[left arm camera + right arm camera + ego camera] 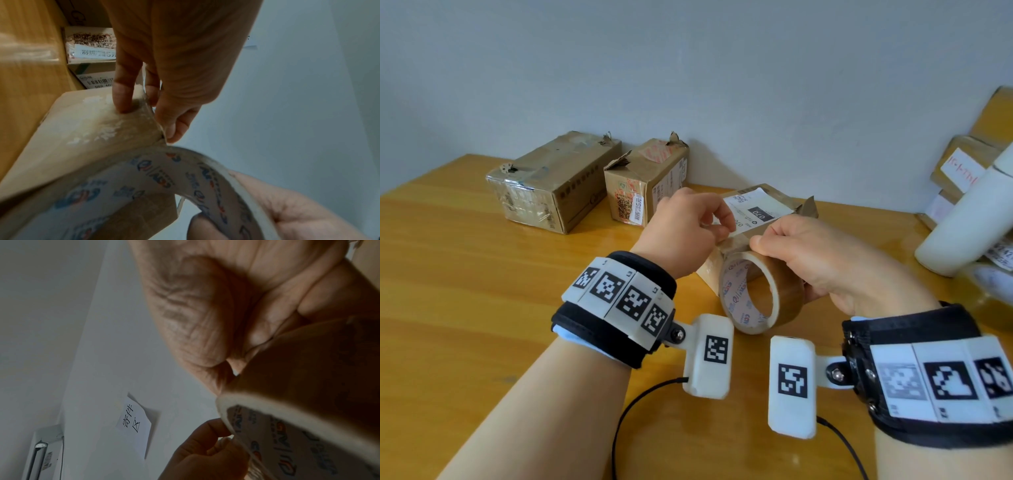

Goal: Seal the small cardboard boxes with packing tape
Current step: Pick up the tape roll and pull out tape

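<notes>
Brown tape roll (758,291) gripped by right hand (835,260); left hand (685,229) pinches tape end onto labelled box (760,209) near the worktop's (465,274) far edge.

A parcel-handling room, probably a courier drop-off point. Used cardboard boxes (554,181) bearing shipping labels stand along the far edge of a wooden table (465,274), more labelled parcels (962,164) stack at its right edge, and a handwritten paper sign (134,420) hangs on the plain wall (688,68).
</notes>
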`<state>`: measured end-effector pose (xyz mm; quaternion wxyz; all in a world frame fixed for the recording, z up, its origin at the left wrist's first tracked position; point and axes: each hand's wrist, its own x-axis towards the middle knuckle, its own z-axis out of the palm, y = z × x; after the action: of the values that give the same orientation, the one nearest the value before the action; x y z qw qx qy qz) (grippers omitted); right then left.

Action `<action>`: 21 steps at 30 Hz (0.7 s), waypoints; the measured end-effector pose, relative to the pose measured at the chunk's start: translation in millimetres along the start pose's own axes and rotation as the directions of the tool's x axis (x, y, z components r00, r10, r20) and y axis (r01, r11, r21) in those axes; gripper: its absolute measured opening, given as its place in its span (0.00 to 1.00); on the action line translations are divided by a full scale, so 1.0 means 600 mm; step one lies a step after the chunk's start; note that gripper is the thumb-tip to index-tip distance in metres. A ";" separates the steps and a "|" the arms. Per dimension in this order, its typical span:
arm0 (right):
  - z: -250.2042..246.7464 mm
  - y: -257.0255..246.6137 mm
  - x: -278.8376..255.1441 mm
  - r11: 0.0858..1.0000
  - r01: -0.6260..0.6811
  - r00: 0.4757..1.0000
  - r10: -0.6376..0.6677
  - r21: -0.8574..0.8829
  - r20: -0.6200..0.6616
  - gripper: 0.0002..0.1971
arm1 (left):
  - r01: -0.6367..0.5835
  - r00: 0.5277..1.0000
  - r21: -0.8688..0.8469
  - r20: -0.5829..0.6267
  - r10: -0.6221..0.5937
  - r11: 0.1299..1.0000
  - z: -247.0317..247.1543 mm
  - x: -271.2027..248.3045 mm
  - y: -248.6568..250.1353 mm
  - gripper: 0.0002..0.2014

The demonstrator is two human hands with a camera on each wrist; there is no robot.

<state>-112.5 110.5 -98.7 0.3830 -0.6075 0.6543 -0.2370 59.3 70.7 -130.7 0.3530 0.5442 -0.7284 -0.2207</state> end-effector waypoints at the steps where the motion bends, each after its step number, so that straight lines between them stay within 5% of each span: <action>1: 0.000 0.000 0.000 1.000 -0.001 1.000 0.001 -0.002 0.000 0.11 | -0.002 1.000 0.006 0.025 0.002 1.000 0.000 0.000 0.000 0.10; 14: 0.012 0.006 0.017 0.982 0.055 0.998 -0.057 -0.179 -0.007 0.20 | -0.038 0.993 -0.044 0.110 0.043 0.998 -0.011 -0.005 -0.010 0.08; 21: 0.024 0.013 0.029 0.966 0.003 1.000 -0.001 -0.257 0.005 0.14 | 0.005 0.992 -0.078 0.123 0.005 0.997 -0.014 -0.007 -0.007 0.08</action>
<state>-105.7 97.1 -116.9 0.3024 -0.6533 0.6779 -0.1489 68.9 73.7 -129.0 0.3285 0.5154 -0.7395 -0.2822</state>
